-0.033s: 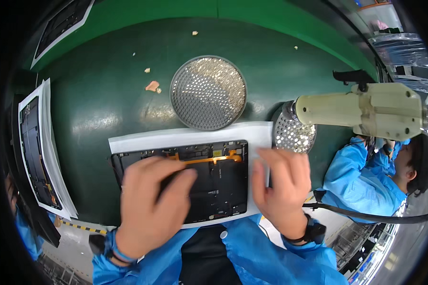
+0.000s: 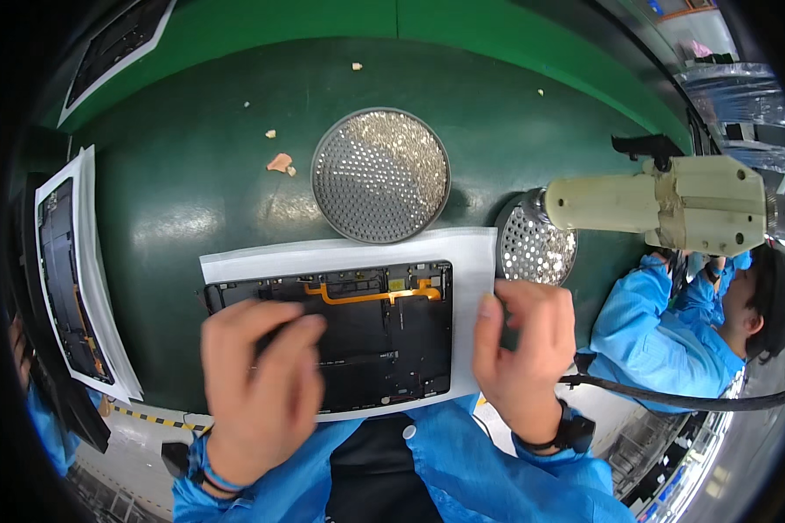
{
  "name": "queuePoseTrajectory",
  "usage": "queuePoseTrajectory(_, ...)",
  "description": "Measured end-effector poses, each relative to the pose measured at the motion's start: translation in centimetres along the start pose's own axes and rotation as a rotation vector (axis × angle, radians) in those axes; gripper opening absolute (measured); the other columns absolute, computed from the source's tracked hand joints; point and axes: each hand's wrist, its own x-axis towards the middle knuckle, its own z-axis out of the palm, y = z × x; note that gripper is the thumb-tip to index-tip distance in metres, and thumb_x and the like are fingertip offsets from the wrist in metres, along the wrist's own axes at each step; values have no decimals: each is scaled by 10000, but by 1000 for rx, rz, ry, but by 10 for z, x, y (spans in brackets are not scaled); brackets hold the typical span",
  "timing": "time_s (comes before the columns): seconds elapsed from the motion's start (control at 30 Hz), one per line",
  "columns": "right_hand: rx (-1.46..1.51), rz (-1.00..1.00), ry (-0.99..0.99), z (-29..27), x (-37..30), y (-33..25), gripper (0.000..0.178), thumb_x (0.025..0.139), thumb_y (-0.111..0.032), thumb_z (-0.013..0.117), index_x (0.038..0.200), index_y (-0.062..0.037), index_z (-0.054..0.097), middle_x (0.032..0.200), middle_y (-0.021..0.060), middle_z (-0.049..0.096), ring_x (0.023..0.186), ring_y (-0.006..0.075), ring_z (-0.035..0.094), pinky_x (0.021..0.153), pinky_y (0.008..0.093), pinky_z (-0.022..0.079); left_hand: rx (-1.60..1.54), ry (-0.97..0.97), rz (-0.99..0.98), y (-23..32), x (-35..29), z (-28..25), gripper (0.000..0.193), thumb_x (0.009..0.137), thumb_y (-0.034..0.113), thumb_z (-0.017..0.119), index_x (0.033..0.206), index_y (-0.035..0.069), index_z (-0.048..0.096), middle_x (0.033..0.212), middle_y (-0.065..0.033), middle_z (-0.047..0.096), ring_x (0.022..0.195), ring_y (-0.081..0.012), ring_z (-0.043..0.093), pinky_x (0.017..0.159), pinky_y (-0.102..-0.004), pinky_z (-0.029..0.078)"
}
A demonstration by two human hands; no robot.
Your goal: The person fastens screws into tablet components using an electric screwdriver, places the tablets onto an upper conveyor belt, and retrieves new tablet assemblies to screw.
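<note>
In front of me a black tablet housing [image 2: 358, 336] with an orange flex cable [image 2: 358, 298] lies on a white sheet [image 2: 477, 261]. Over the housing's left part hovers my left hand [image 2: 257, 383], its fingers bent, apart and partly blurred; nothing shows in them. My right hand [image 2: 532, 357] is by the sheet's right edge, thumb and fingers curled but apart, with no visible object between them. A round grey tray of small shiny screws [image 2: 381, 174] stands behind the housing. Close behind my right hand is a smaller round tray of silver pieces [image 2: 536, 248].
A cream-coloured power tool [image 2: 654, 205] hangs over the smaller tray; a black cable [image 2: 672, 392] runs lower right. Another housing on white sheets [image 2: 70, 288] stands at left. Pinkish scraps [image 2: 279, 163] lie on the green table [image 2: 192, 209]. A co-worker in blue [image 2: 654, 322] is at right.
My left hand has shifted left, uncovering more of the orange flex cable. My right hand has moved slightly right, away from the housing. The trays and tool stay in place.
</note>
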Motion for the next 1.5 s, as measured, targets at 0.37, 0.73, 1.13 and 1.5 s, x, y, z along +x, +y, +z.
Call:
queuePoseTrajectory(0.37,20,119,-260,1,-31,-10,172,950,-144,710,872,-70,576,807,103,590,694,296,648,559,426,517,271,111,-315,-21,-75,-10,373,910,-87,628,1279,-36,620,1211,-220,611,1087,-384,605,947,-430,492)
queuePoseTrajectory(0.73,-57,8,-206,13,-42,-15,207,922,-132,727,861,-66,541,782,94,589,679,254,668,550,385,541,251,155,-283,-24,-83,-1,509,897,-75,633,1398,-78,548,1223,-243,591,1085,-395,585,976,-453,467)
queuePoseTrajectory(1.13,-137,44,-128,9,-40,4,211,917,-97,736,858,-68,535,776,92,580,685,274,658,543,402,534,297,102,-241,-18,-82,-1,485,857,0,713,1327,-56,607,1240,-212,552,1071,-381,532,923,-458,465)
queuePoseTrajectory(1.5,252,217,221,-21,0,-9,667,924,-142,761,1463,42,413,1310,178,490,1192,275,522,954,403,454,133,164,13,-9,-18,-15,373,832,-89,673,1201,-45,645,1183,-214,618,1056,-392,611,928,-443,503)
